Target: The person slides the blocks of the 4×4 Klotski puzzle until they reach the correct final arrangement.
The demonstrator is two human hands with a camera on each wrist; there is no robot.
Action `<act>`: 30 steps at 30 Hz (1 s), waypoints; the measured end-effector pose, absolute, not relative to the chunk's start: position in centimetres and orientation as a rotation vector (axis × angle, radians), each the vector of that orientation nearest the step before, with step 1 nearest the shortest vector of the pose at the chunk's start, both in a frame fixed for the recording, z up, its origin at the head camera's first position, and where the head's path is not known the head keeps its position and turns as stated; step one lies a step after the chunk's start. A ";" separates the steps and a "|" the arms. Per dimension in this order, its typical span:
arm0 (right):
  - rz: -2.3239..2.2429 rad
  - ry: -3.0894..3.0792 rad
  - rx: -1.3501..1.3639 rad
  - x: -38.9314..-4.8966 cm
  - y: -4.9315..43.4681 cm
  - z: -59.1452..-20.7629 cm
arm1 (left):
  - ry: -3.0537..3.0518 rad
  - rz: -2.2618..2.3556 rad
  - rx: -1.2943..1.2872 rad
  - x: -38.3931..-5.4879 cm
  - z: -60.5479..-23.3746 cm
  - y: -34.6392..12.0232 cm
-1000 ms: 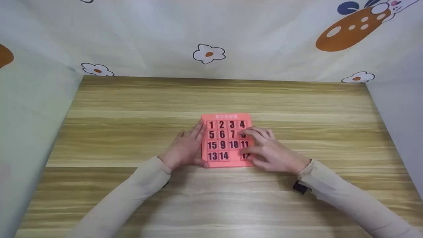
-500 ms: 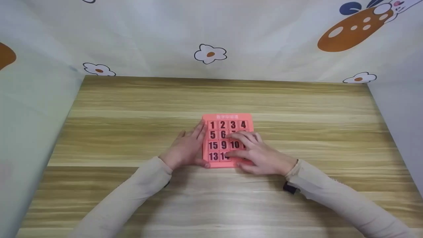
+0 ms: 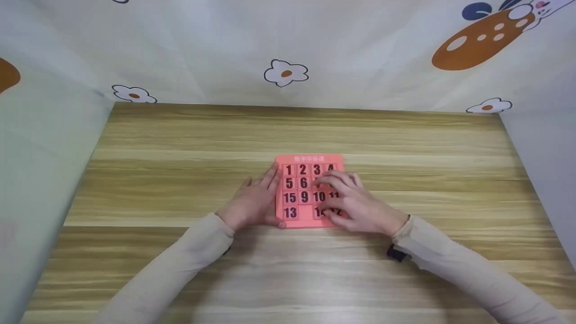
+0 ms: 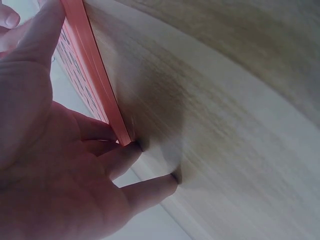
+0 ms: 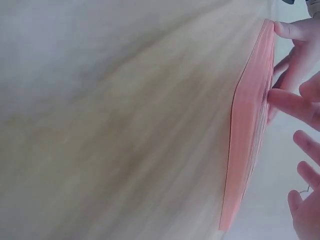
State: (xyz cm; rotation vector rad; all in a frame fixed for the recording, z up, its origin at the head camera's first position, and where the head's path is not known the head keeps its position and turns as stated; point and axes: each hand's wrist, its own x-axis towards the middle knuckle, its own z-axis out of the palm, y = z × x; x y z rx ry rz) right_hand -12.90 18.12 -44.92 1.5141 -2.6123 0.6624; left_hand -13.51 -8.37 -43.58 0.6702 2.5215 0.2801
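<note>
A pink number slide puzzle (image 3: 310,224) lies flat on the table between both hands. My left hand (image 3: 252,202) rests along its left side, straight fingers at the edge and thumb at the near left corner. One fingertip in the left wrist view touches the wood beside the puzzle frame (image 4: 95,65). Over the right half of the puzzle is my right hand (image 3: 362,207), a finger touching the 14 tile (image 3: 319,213) in the bottom row. The gap in that row lies between 13 and 14. The right hand's other fingers are lifted and loosely bent, partly covering 4, 7, 8 and 12.
The wood-grain table (image 3: 202,144) reaches a pale cloth wall (image 3: 216,54) at the back, printed with flowers and a carrot. Pale side walls (image 3: 40,157) stand left and right. A dark wrist device (image 3: 398,253) shows at the right cuff.
The 14 tile has slid one place right, shifting the gap left. My right hand reached left over the puzzle, then drew back a little to the right. The left hand stayed put.
</note>
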 end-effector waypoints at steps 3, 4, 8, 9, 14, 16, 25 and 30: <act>0.636 -2.598 1.575 -12.8 17.3 -45.2 | 2.520 0.278 0.668 -13.5 -43.7 -8.4; 0.620 -2.601 1.599 -12.7 17.1 -45.4 | 2.521 0.272 0.668 -13.5 -43.7 -8.4; 0.535 -2.647 1.682 -12.3 16.3 -45.7 | 2.529 0.264 0.675 -13.6 -43.7 -8.3; 0.519 -2.664 1.689 -12.2 16.1 -45.7 | 2.531 0.263 0.675 -13.6 -43.7 -8.3; 0.545 -2.668 1.652 -12.3 15.9 -45.3 | 2.526 0.258 0.665 -13.6 -43.7 -8.3; 0.592 -2.649 1.620 -12.5 15.9 -45.0 | 2.525 0.257 0.665 -13.6 -43.7 -8.4; 0.471 -2.750 1.545 -13.3 14.8 -44.9 | 2.525 0.250 0.678 -13.6 -43.6 -8.5; 0.486 -2.736 1.618 -13.3 14.7 -44.9 | 2.521 0.225 0.678 -13.6 -43.6 -8.4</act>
